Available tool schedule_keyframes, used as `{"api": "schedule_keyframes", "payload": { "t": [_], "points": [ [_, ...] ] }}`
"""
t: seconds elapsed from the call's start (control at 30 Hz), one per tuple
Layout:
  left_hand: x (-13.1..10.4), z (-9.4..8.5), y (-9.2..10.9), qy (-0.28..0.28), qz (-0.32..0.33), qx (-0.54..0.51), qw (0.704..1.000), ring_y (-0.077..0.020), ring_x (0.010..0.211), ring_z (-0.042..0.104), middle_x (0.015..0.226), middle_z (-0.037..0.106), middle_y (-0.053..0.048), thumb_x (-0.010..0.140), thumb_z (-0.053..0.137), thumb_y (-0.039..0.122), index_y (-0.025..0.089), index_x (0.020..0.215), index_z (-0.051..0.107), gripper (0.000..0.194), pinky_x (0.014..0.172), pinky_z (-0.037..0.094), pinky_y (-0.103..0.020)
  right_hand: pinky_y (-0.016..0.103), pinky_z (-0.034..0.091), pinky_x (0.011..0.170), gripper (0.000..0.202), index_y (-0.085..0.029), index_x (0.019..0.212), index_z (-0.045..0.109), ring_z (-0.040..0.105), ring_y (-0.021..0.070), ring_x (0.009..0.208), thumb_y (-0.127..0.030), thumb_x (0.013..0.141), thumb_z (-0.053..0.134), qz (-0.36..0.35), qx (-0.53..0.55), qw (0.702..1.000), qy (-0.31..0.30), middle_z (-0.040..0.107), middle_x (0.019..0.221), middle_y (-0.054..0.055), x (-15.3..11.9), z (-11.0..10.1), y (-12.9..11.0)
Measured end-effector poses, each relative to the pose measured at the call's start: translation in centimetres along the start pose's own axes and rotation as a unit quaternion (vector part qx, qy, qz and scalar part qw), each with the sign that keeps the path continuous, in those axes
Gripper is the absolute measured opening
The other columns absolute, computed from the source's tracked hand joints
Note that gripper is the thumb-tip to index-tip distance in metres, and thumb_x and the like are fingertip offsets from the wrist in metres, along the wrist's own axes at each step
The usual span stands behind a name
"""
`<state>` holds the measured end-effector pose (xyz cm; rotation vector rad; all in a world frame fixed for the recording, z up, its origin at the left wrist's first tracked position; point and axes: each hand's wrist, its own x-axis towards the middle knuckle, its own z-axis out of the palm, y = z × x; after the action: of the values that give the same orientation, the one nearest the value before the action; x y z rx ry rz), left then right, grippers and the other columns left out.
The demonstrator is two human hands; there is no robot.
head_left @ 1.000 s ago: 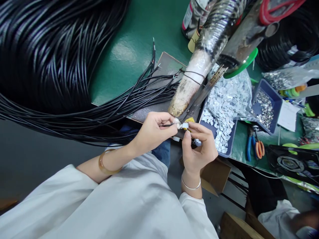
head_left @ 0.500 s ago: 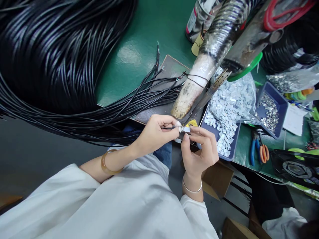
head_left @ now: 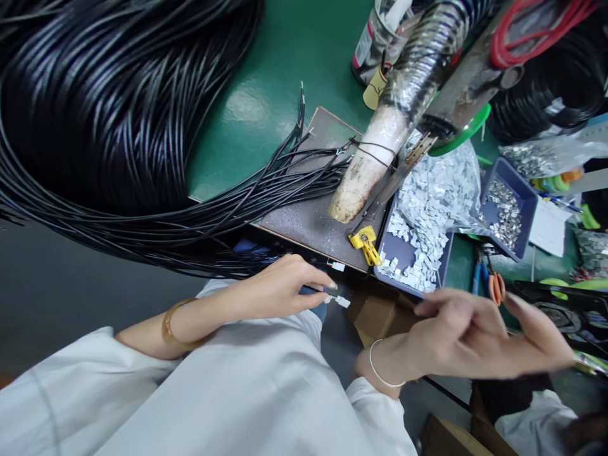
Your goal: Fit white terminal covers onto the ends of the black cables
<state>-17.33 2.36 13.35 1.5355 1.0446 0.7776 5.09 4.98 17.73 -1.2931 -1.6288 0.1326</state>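
My left hand [head_left: 285,288] is closed in a pinch on a thin black cable, just off the table's front edge. A small white connector [head_left: 342,301] sticks out past its fingertips at the cable's end. Close above, another white connector [head_left: 336,266] hangs by the edge. My right hand [head_left: 475,332] is off to the right, blurred by motion, its fingers apart and nothing visible in them. Beyond it lies a blue tray [head_left: 396,244] with many small white pieces [head_left: 422,250]. Many black cables [head_left: 266,190] stretch across a grey board [head_left: 308,221].
A white-tipped flexible duct [head_left: 365,158] slopes over the board, beside a yellow clip-like piece [head_left: 365,244]. Further right are a tray of metal parts [head_left: 506,209] and orange-handled pliers [head_left: 496,288]. A large coil of black cable [head_left: 104,107] covers the left. Cardboard boxes [head_left: 380,313] stand below.
My right hand has left the connector and swung far to the right. My left hand has drawn down and slightly left, still pinching the cable. The yellow piece is now uncovered.
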Motion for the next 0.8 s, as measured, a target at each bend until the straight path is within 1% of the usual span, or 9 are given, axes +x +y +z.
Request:
{"api": "schedule_keyframes", "payload": {
  "t": [0.07,0.13,0.23,0.3,0.37,0.47,0.57,0.67,0.8],
  "points": [
    [-0.6,-0.5,0.0,0.059,-0.023,-0.017,0.998,-0.0180,0.077,0.070,0.092,0.078,-0.008,0.081,0.067,0.026,0.018,0.096,0.078,0.021,0.074,0.053,-0.026,0.028,0.053,0.053,0.020,-0.024,0.106,0.057,0.067,0.0151,0.056,-0.033,0.089,0.062,0.033,-0.025,0.999,-0.002,0.062,0.071,-0.003,0.6,1.1,0.9],
    [-0.9,-1.5,0.1,0.164,-0.030,-0.042,0.985,-0.0184,0.079,0.071,0.093,0.078,-0.007,0.083,0.067,0.030,0.018,0.094,0.078,0.019,0.074,0.056,-0.027,0.029,0.055,0.062,0.016,-0.020,0.090,0.060,0.069,0.0156,0.062,-0.034,0.085,0.065,0.061,-0.086,0.991,-0.077,0.065,0.072,-0.001,1.4,2.0,2.6],
    [-0.6,-4.2,0.1,0.379,0.008,0.020,0.925,-0.0181,0.087,0.068,0.094,0.075,-0.004,0.086,0.066,0.029,0.021,0.090,0.075,0.014,0.079,0.055,-0.028,0.027,0.051,0.066,0.017,-0.019,0.078,0.060,0.062,0.0136,0.066,-0.035,0.084,0.062,0.033,-0.172,0.975,-0.136,0.062,0.071,-0.001,3.0,2.8,5.5],
    [-0.1,-6.3,-0.3,0.458,0.011,0.152,0.876,-0.0213,0.099,0.062,0.102,0.071,-0.006,0.086,0.065,0.028,0.020,0.096,0.075,0.015,0.087,0.051,-0.032,0.026,0.047,0.064,0.015,-0.019,0.074,0.060,0.058,0.0135,0.068,-0.032,0.082,0.061,0.009,-0.198,0.966,-0.163,0.063,0.077,0.001,3.9,3.2,7.1],
    [0.5,-8.0,-0.9,0.434,-0.033,0.262,0.861,-0.0246,0.102,0.058,0.100,0.070,-0.007,0.084,0.067,0.027,0.017,0.102,0.074,0.022,0.093,0.045,-0.035,0.028,0.043,0.065,0.012,-0.020,0.072,0.059,0.054,0.0127,0.064,-0.029,0.080,0.061,0.006,-0.232,0.954,-0.190,0.063,0.077,0.001,4.5,3.7,8.0],
    [0.6,-8.8,-1.9,0.383,-0.074,0.306,0.868,-0.0199,0.078,0.057,0.082,0.068,-0.007,0.085,0.065,0.027,0.012,0.099,0.076,0.024,0.079,0.044,-0.034,0.029,0.039,0.069,0.008,-0.020,0.070,0.058,0.051,0.0125,0.061,-0.024,0.077,0.061,0.008,-0.272,0.943,-0.193,0.062,0.072,-0.001,4.8,4.2,8.2],
    [-0.7,-7.9,-2.3,0.424,-0.010,0.228,0.876,-0.0125,0.059,0.049,0.066,0.062,-0.001,0.080,0.070,0.024,0.015,0.086,0.077,0.013,0.061,0.038,-0.029,0.028,0.039,0.070,0.007,-0.021,0.070,0.056,0.053,0.0130,0.063,-0.022,0.077,0.058,0.008,-0.265,0.948,-0.177,0.062,0.071,-0.001,4.6,4.3,8.0],
    [-2.3,-6.7,-2.6,0.452,0.036,0.122,0.883,-0.0102,0.057,0.049,0.065,0.060,0.001,0.078,0.072,0.022,0.017,0.084,0.077,0.009,0.055,0.036,-0.027,0.028,0.040,0.070,0.007,-0.021,0.071,0.054,0.053,0.0130,0.062,-0.022,0.077,0.057,0.011,-0.250,0.955,-0.159,0.061,0.071,-0.001,4.4,4.2,7.9],
    [-3.2,-6.6,-3.1,0.536,0.082,-0.081,0.837,-0.0104,0.070,0.062,0.079,0.069,0.000,0.078,0.076,0.022,0.018,0.086,0.072,0.010,0.063,0.048,-0.025,0.028,0.041,0.069,0.008,-0.021,0.069,0.053,0.052,0.0129,0.062,-0.020,0.075,0.057,0.002,-0.250,0.956,-0.152,0.059,0.070,-0.002,4.3,4.2,8.1]
  ]
}}
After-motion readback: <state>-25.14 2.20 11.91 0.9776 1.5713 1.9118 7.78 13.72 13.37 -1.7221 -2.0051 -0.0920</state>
